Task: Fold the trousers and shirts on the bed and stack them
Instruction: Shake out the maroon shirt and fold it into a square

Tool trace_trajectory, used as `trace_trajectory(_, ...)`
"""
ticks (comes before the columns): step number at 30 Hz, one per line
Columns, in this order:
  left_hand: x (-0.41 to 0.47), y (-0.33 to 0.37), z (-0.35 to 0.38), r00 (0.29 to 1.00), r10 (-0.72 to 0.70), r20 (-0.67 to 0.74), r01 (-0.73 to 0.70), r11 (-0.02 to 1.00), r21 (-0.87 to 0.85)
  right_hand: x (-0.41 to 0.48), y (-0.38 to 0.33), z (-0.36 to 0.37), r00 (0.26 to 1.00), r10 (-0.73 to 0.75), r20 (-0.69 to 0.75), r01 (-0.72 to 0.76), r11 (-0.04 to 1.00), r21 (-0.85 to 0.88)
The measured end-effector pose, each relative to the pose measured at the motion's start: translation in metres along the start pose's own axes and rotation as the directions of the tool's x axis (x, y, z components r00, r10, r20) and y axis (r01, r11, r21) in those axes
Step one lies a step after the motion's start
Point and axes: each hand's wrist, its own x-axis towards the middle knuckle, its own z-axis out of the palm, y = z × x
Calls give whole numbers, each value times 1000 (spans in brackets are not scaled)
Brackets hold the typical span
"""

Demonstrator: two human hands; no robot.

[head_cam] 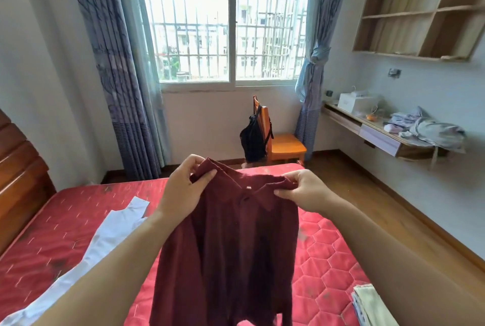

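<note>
The fingers (207, 175) of the left hand (181, 190) and the right hand (307, 191) are pinched on the shoulders either side of the collar, and the maroon shirt (228, 247) is held up, hanging limp over the red bed (328, 260). Light, soft, floppy cloth, it is judged. It is best kept gripped at the shoulder seams so it can be laid flat without bunching.
</note>
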Motion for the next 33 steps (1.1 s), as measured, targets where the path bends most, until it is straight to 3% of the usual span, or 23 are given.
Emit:
trace_trajectory(4,-10,-15,5,999,-34,29,33,999,24,-11,24,6,992,122,-31,-115,978,172)
trace_trajectory(8,-22,-33,5,1000,-20,7,19,996,84,-24,35,14,992,83,93,-113,915,387)
trace_trajectory(10,-29,-40,6,1000,-23,10,22,996,85,-26,37,19,995,65,70,-88,907,411)
trace_trajectory(13,-39,-52,8,996,-68,51,65,996,57,-23,40,27,996,63,-69,-33,925,379)
trace_trajectory(16,-46,-61,9,994,-87,63,83,995,64,-19,43,34,982,-31,-186,80,962,260)
trace_trajectory(21,-47,-63,6,998,-34,45,27,988,153,-19,48,35,957,-237,-165,222,969,-105)
trace_trajectory(25,-45,-63,4,1000,19,22,-23,980,200,-24,45,36,983,-173,-56,171,985,-29)
trace_trajectory(29,-44,-65,5,1000,24,16,-27,978,205,-25,39,30,997,-21,80,-5,948,317)
trace_trajectory(31,-43,-67,4,1000,30,5,-30,976,218,-26,42,26,994,-49,100,23,970,244)
trace_trajectory(33,-43,-69,3,999,30,16,-33,973,227,-26,49,26,995,-97,23,92,984,154)
